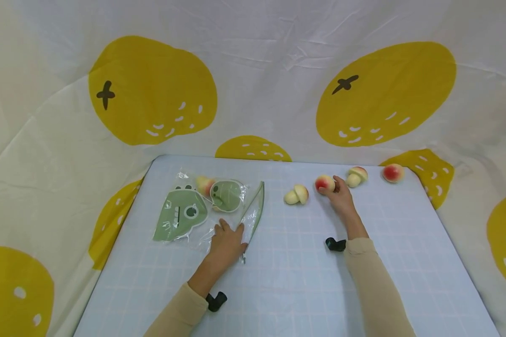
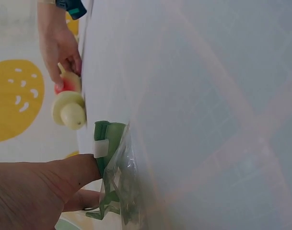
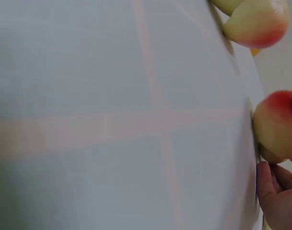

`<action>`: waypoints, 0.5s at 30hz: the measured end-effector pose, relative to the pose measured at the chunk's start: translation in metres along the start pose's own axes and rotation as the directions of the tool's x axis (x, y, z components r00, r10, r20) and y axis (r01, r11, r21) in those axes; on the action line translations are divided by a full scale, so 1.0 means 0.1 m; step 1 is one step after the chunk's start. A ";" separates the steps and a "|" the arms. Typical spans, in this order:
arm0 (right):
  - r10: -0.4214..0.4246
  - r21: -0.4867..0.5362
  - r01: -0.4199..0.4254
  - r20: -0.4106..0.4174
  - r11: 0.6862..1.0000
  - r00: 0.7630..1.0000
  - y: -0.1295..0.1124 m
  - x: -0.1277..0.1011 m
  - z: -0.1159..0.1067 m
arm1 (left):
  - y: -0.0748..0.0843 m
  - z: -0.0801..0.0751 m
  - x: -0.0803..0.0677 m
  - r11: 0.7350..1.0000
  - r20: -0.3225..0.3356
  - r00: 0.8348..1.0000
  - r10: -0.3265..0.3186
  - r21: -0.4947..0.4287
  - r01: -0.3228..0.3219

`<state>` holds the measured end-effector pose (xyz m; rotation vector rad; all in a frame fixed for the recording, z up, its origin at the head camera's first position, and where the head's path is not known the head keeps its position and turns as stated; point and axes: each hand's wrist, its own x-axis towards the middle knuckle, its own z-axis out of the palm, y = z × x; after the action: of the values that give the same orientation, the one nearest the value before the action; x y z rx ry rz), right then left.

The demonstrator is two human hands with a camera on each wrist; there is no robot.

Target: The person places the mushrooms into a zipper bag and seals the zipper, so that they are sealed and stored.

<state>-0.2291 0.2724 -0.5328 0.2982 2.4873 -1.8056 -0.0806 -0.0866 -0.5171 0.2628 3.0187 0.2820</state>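
Observation:
On the left of the table lies a clear plastic zip bag (image 1: 197, 234) with green cartoon prints. A mushroom-like piece (image 1: 204, 185), yellow and red, shows through its plastic. My left hand (image 1: 227, 241) holds the bag at its green-edged right side; in the left wrist view the thumb and a finger meet the green strip (image 2: 107, 139), their tips partly hidden. At the back right, my right hand (image 1: 340, 197) grips a toy mushroom (image 1: 323, 183) with a red and cream cap. In the right wrist view the fingers are partly cut off around that mushroom (image 3: 277, 125).
One toy mushroom (image 1: 297, 194) lies between the bag and my right hand. Another toy mushroom (image 1: 356, 176) and a round red-topped piece (image 1: 393, 173) lie to the right, near the back edge. A patterned white cloth (image 1: 270, 93) hangs behind the table.

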 end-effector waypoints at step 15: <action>0.041 0.025 -0.041 -0.007 0.999 0.999 0.03 0.05 0.00 | 0.02 -0.04 0.00 1.000 0.012 1.000 -0.001 0.009 0.001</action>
<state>-0.2339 0.2737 -0.5362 0.3549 2.4460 -1.8246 -0.0808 -0.0852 -0.5129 0.2625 3.0091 0.2653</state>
